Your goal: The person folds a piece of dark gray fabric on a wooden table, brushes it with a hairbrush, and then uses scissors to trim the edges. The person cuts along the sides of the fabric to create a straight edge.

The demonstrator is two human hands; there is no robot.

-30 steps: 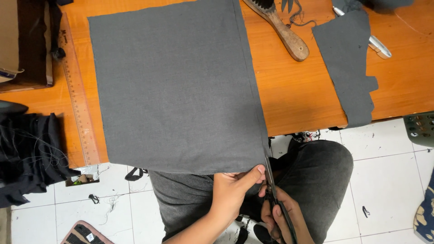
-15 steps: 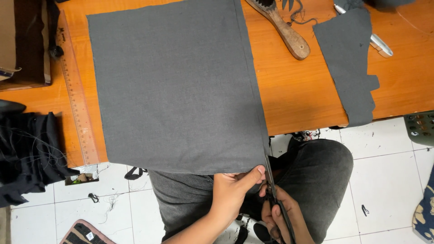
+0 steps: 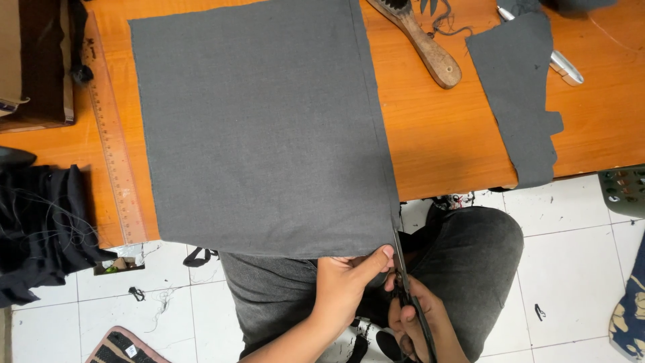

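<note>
Scissors (image 3: 411, 302) with dark blades sit in the right hand (image 3: 416, 329), whose fingers are curled through the handles; the blade tips meet the lower right corner of a large grey fabric panel (image 3: 262, 128), right at its hanging edge. Whether the blades are parted or pressed together cannot be told from this angle. Just left of the blades, the left hand (image 3: 346, 289) pinches the panel's lower hem, thumb on top and pointing toward the scissors, so that the two hands nearly touch. Above the grip, the panel lies flat on an orange wooden table (image 3: 443, 148) and overhangs its near edge (a narrow folded strip runs along the panel's right side, in line with the blades). Far to the left of the grip, a long wooden ruler (image 3: 114, 148) lies on the table along the panel's left edge, with a heap of black cloth (image 3: 40, 228) beyond it. Up and to the right of the grip rest a wooden-handled brush (image 3: 423, 40) and a smaller, irregular grey fabric piece (image 3: 524, 101). Below the hands, the person's lap in grey trousers (image 3: 470, 269) shows over a white tiled floor (image 3: 571, 282).
</note>
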